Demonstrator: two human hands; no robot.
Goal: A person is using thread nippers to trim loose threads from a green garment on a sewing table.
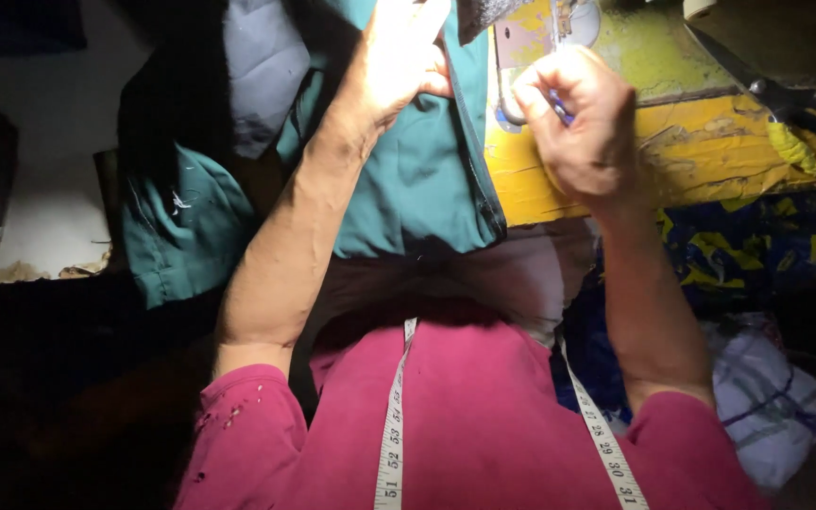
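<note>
My left hand presses down on teal green fabric that lies over the edge of a worn yellow table; its thumb and fingers pinch the dark folded edge of the cloth. My right hand is closed in a pinch on a small blue-tipped thing, too small to name, just right of that edge. A white measuring tape hangs around my neck over a pink shirt.
Large metal scissors lie on the table at upper right. More teal cloth hangs at left beside grey fabric. A blue and yellow patterned cloth and a white checked bundle sit at lower right.
</note>
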